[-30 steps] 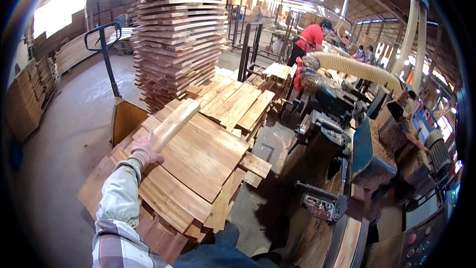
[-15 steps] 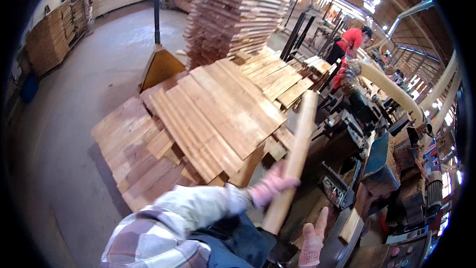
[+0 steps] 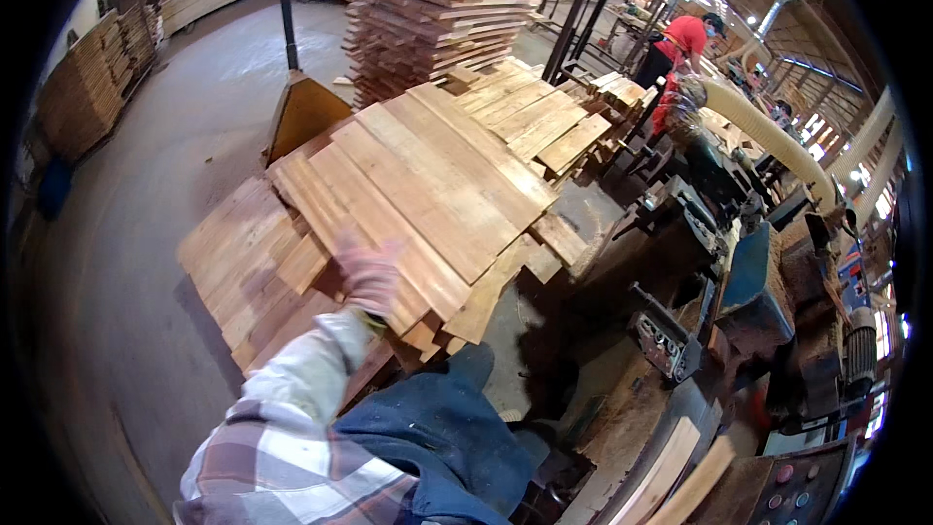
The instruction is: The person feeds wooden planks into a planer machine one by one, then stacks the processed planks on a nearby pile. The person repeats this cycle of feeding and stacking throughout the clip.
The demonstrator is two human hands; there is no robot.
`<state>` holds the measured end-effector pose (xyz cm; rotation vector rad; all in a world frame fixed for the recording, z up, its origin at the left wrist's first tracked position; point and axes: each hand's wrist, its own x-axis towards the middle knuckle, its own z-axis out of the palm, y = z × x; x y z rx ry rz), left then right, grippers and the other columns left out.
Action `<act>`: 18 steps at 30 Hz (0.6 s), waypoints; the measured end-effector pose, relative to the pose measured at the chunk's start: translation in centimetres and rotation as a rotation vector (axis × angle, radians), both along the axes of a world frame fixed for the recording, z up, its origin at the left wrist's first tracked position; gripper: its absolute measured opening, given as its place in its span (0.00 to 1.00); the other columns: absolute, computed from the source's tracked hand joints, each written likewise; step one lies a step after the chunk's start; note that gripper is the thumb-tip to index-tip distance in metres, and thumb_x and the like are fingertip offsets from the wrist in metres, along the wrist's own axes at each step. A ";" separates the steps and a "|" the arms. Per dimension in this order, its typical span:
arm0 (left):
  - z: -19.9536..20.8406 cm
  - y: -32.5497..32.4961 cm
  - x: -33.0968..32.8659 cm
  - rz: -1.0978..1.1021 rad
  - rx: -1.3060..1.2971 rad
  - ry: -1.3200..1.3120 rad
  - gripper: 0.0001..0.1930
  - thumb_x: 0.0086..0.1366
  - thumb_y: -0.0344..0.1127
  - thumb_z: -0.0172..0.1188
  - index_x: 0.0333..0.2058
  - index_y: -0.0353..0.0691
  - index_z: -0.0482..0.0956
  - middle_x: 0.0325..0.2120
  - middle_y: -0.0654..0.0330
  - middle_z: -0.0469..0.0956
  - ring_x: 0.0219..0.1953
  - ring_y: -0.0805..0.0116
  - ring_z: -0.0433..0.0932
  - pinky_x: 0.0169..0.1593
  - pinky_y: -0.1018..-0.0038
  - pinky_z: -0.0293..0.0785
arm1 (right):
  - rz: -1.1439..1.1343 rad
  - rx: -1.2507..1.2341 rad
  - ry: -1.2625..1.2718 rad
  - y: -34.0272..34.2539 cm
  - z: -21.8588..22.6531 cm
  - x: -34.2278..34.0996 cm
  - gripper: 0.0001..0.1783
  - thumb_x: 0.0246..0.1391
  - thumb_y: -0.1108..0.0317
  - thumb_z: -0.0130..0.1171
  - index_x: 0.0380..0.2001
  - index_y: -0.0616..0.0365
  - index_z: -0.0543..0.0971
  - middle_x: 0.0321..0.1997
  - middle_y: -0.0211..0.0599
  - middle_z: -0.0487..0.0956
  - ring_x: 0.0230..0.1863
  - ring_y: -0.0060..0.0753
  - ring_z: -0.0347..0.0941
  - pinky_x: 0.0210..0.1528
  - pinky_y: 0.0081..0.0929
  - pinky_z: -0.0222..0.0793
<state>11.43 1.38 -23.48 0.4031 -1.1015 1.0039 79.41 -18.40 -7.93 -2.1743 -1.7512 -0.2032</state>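
The gloved left hand [image 3: 369, 270] lay open and flat, gripping nothing, on stacked pale-brown wooden planks [image 3: 428, 185].

The left hand [image 3: 367, 270] wears a pink glove, its sleeve [image 3: 292, 428] plaid (white, grey, red). Boards [image 3: 428, 185] are orange-brown; a far person's shirt [image 3: 686, 36] red.

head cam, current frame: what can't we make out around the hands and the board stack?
- Left hand: motion-blurred in its pink glove over the low stack of boards; contact or grip on a board cannot be told.
- Right hand: nowhere in the head view.
- Boards at the stack's near edge: hidden behind the left sleeve and blue apron.
- Control panel: cut off by the lower rim.
- Person in red: too small, hands hidden by machinery.
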 end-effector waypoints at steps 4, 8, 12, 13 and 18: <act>0.2 -6.0 -4.5 1.355 -1.478 0.836 0.19 0.71 0.43 0.67 0.54 0.40 0.78 0.42 0.53 0.83 0.42 0.62 0.81 0.49 0.66 0.80 | -0.058 0.434 -0.105 8.8 -2.5 -1.0 0.35 0.63 0.62 0.72 0.69 0.66 0.77 0.64 0.60 0.83 0.61 0.62 0.82 0.64 0.49 0.79; -0.1 -4.8 -5.3 1.744 -1.956 0.859 0.29 0.68 0.38 0.68 0.64 0.33 0.73 0.56 0.51 0.83 0.55 0.53 0.83 0.60 0.57 0.80 | -0.291 0.361 0.172 23.6 -2.4 -2.2 0.49 0.56 0.64 0.68 0.80 0.53 0.61 0.75 0.56 0.69 0.73 0.60 0.67 0.75 0.51 0.64; -2.5 -3.3 -8.4 1.712 -2.347 1.306 0.30 0.67 0.43 0.71 0.62 0.32 0.76 0.57 0.45 0.83 0.55 0.50 0.82 0.61 0.56 0.78 | -0.116 0.483 0.242 36.3 -1.7 -3.6 0.54 0.52 0.57 0.72 0.82 0.51 0.62 0.79 0.57 0.66 0.75 0.66 0.65 0.77 0.54 0.62; -3.0 -2.6 -8.7 1.731 -2.355 1.373 0.30 0.66 0.45 0.71 0.61 0.31 0.77 0.57 0.43 0.83 0.55 0.49 0.82 0.61 0.56 0.77 | -0.169 0.479 0.303 37.9 -1.3 -3.9 0.53 0.52 0.57 0.73 0.81 0.50 0.65 0.78 0.55 0.68 0.73 0.64 0.66 0.77 0.52 0.62; -1.7 -3.7 -8.5 1.554 -2.285 1.525 0.31 0.66 0.48 0.73 0.58 0.30 0.79 0.55 0.44 0.84 0.53 0.52 0.82 0.59 0.57 0.77 | -0.117 0.452 0.359 34.1 -1.8 -5.7 0.51 0.48 0.60 0.76 0.77 0.50 0.70 0.75 0.52 0.72 0.71 0.60 0.70 0.73 0.51 0.66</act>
